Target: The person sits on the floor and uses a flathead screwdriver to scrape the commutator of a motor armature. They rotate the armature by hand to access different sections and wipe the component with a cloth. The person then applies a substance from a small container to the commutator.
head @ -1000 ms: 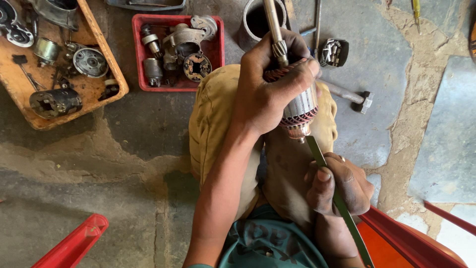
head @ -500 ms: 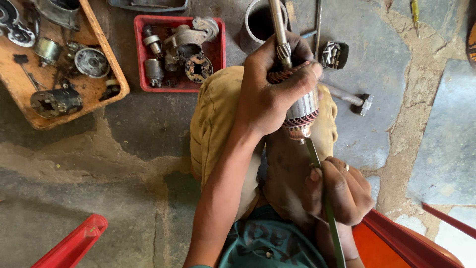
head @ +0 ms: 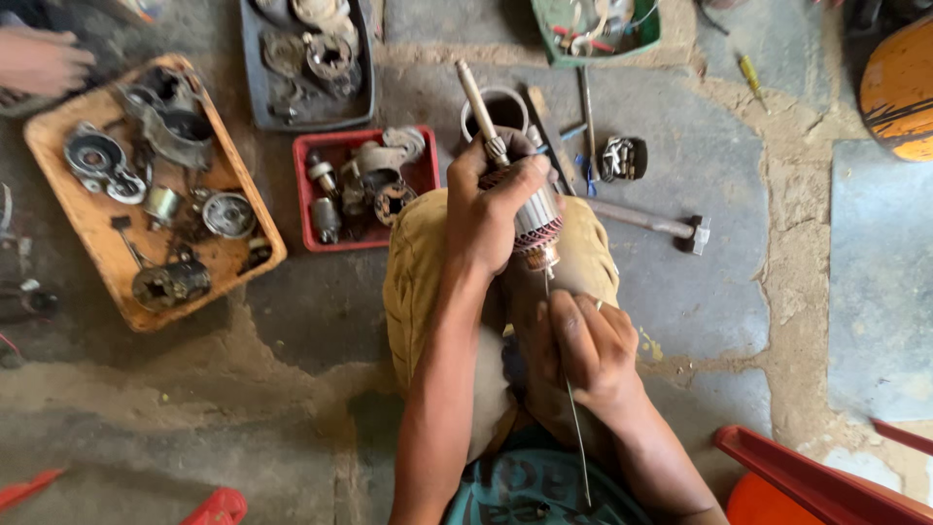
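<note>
My left hand (head: 491, 209) grips a motor armature (head: 536, 220) above my knee, its steel shaft (head: 479, 107) pointing away from me. The copper commutator end faces my right hand (head: 588, 350). That hand pinches a thin flat blade (head: 573, 418), whose tip touches the commutator and whose tail runs down toward my chest. Both hands are over my yellow-trousered leg (head: 413, 282).
A red tray (head: 303, 209) of motor parts lies just left of the knee, an orange tray (head: 68, 219) farther left, a grey tray (head: 255, 87) behind. A hammer (head: 646, 222), white cup (head: 476, 105) and green tray (head: 544, 29) are ahead. Another person's hand (head: 39, 60) is top left. A red stool (head: 816, 481) is at bottom right.
The view has widened and shifted, showing more floor and trays. My right hand has moved up closer to the armature, and the blade now looks thinner, its tip against the commutator.
</note>
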